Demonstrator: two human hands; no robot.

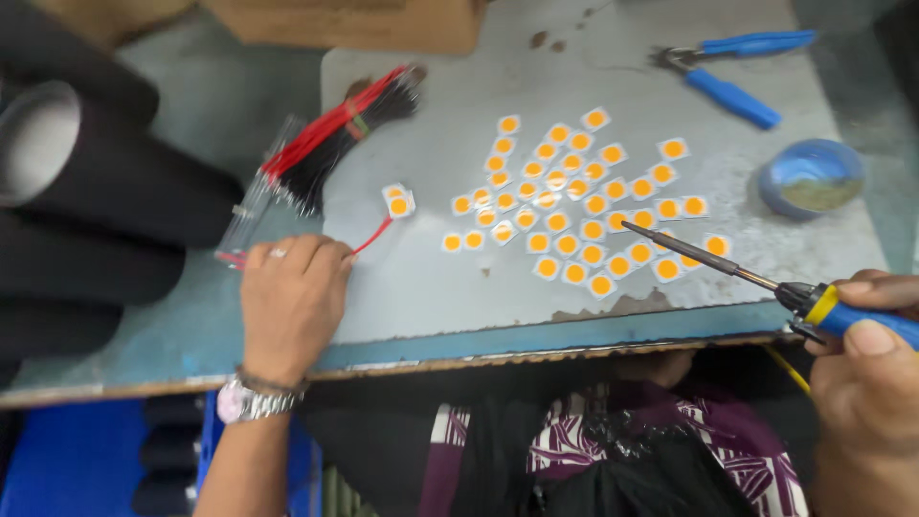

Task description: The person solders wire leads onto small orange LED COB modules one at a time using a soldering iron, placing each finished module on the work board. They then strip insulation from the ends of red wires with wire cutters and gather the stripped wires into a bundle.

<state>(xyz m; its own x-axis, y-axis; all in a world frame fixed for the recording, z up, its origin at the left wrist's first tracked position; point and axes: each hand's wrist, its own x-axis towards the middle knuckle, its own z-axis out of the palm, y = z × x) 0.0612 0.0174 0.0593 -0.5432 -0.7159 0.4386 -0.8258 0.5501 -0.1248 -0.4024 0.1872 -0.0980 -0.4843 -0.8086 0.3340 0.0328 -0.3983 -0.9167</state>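
Observation:
My left hand (292, 302) rests on the grey table (450, 278) near its front edge, fingers closed on a red wire (376, 235) that leads to a small white square chip with an orange centre (398, 202). My right hand (866, 378) grips the blue and yellow handle of a soldering iron (766, 280); its thin metal tip hangs over a spread of several similar orange-centred chips (574, 206) lying flat in the table's middle.
A bundle of red and black wires (335, 134) lies at the left. Blue-handled pliers (732, 72) and a small blue round tin (812, 177) sit at the far right. Black tubes (86, 191) are stacked left; a cardboard box (354, 24) stands behind.

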